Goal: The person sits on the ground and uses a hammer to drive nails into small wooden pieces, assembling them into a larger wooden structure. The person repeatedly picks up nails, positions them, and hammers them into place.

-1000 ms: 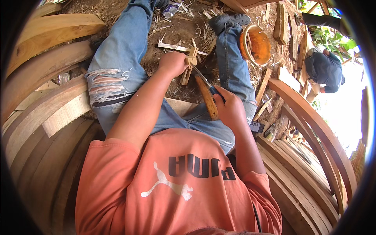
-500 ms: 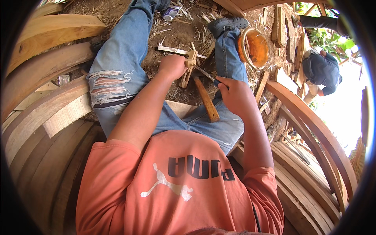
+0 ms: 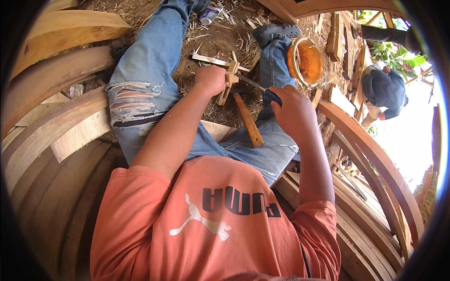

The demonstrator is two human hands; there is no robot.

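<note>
My left hand (image 3: 211, 79) is closed around a small piece of light wood (image 3: 231, 77), held low between my knees. In my right hand (image 3: 291, 105) is the dark blue handle of a hand tool (image 3: 255, 84) with a long, narrow metal blade. The blade slants up and left, its far end meeting or passing the wood; I cannot tell whether it is a saw, file or chisel. A brown wooden tool handle (image 3: 248, 122) leans below the wood, against my right thigh, its far end hard to make out. Thin wood strips (image 3: 213, 59) lie just beyond my left hand.
Curved timber pieces (image 3: 70, 65) are stacked at my left, with more curved timbers (image 3: 375, 159) at my right. An orange bucket (image 3: 310, 63) lies beside my right foot. A can (image 3: 209, 15) and shavings lie on the dirt ahead. Another person (image 3: 384, 91) bends over at the far right.
My right hand has moved right and slightly up, drawing the tool along, with more of its blade showing. The left hand still grips the wood, with the whole view shifted slightly.
</note>
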